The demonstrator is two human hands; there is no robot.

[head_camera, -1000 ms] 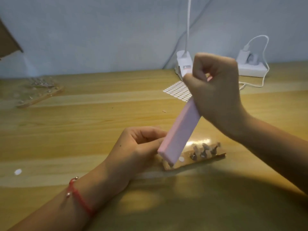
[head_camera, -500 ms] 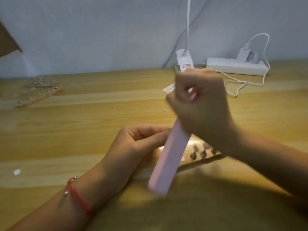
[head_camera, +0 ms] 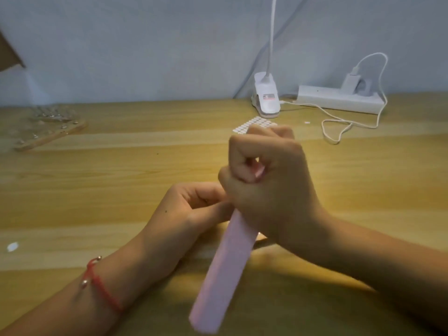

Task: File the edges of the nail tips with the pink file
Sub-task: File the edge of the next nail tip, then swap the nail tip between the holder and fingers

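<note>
Grips the pink file (head_camera: pixel 225 270) in the fisted right hand (head_camera: pixel 269 180) at frame centre, curls the left hand (head_camera: pixel 191 214) just left of it, cannot tell round what.

On the table (head_camera: pixel 121 190), the right hand (head_camera: pixel 269 185) is holding the file (head_camera: pixel 225 275) just right of the left hand (head_camera: pixel 186 214), with a clip lamp (head_camera: pixel 266 98) and power strip (head_camera: pixel 337 99) sitting behind them and a board (head_camera: pixel 48 132) lying far left.

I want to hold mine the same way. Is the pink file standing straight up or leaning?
Leaning. The right hand grips the pink file at its top, and its lower end slants down to the left.
</note>
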